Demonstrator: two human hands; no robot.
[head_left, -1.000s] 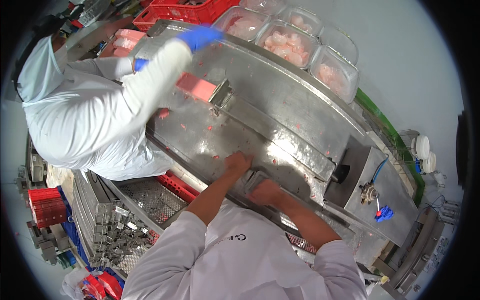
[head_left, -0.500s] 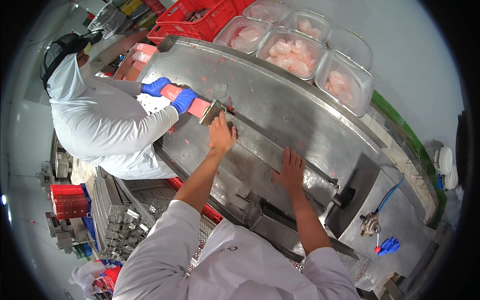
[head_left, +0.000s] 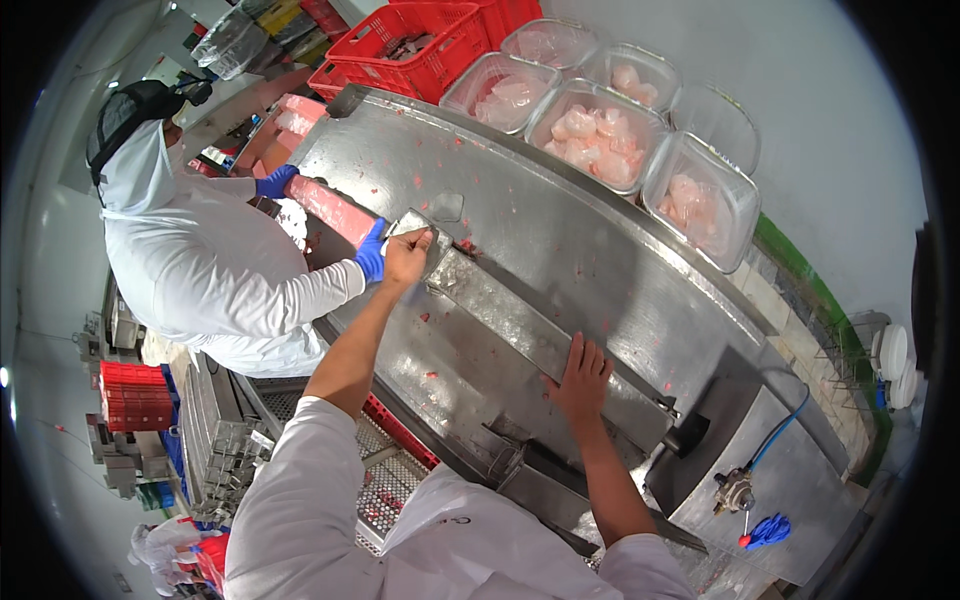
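Left hand point(head_left: 405, 258) clamped on long steel guide bar point(head_left: 540, 340) end, 10 o'clock; right hand point(head_left: 578, 378) flat, fingers apart; push evenly.

Left hand point(head_left: 405, 256) covers the metal plate's point(head_left: 415, 228) near corner, pink block's point(head_left: 328, 208) end sits behind a co-worker's blue glove point(head_left: 371, 251), red crate point(head_left: 430, 40) cut off at top.

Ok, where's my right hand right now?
In the head view, lower centre-right: your right hand lies flat on the long steel bar, near its end by the black knob.
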